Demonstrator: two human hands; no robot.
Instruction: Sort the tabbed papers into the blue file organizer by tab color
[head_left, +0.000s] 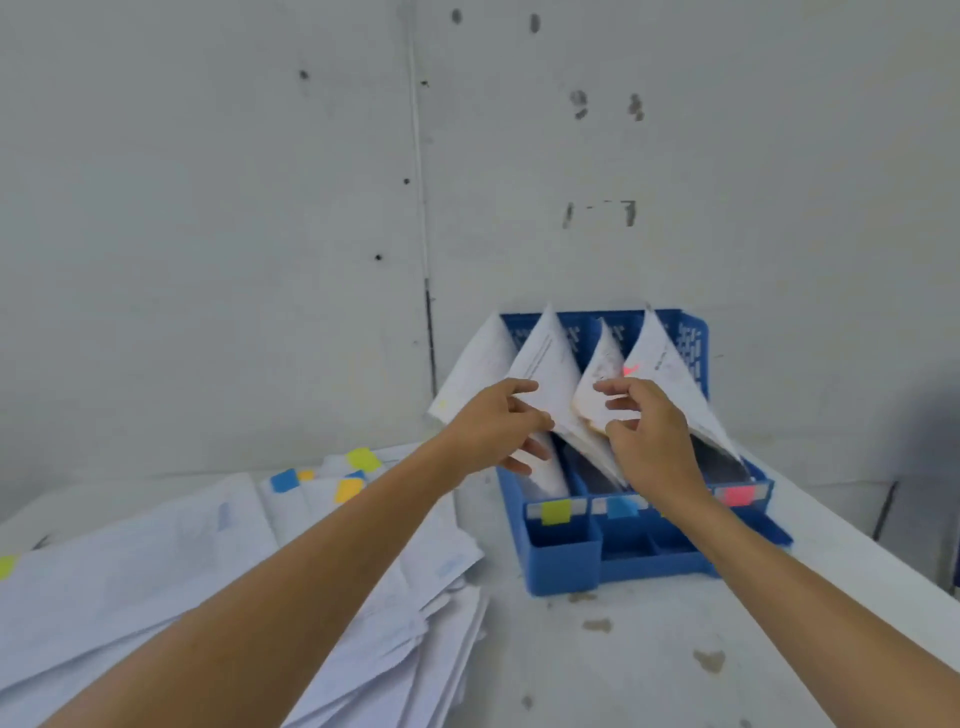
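At back of table (649, 665), against wall (208, 208): organizer (566, 566), papers (670, 358) standing in slots. Left hand (493, 428) pinching second-slot sheet (548, 364); right hand (649, 441), fingers (618, 387) clamped on third-slot sheet (597, 384). Unsorted pile (208, 571) flat to left of organizer, nearer left hand.

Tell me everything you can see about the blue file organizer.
The blue file organizer is plastic, with a perforated back wall, upright slots and small open trays in front. It stands on the white table by the wall. A yellow-green label, a blue label and a pink label mark its front rail. White papers lean in its slots; the left hand and right hand pinch some.
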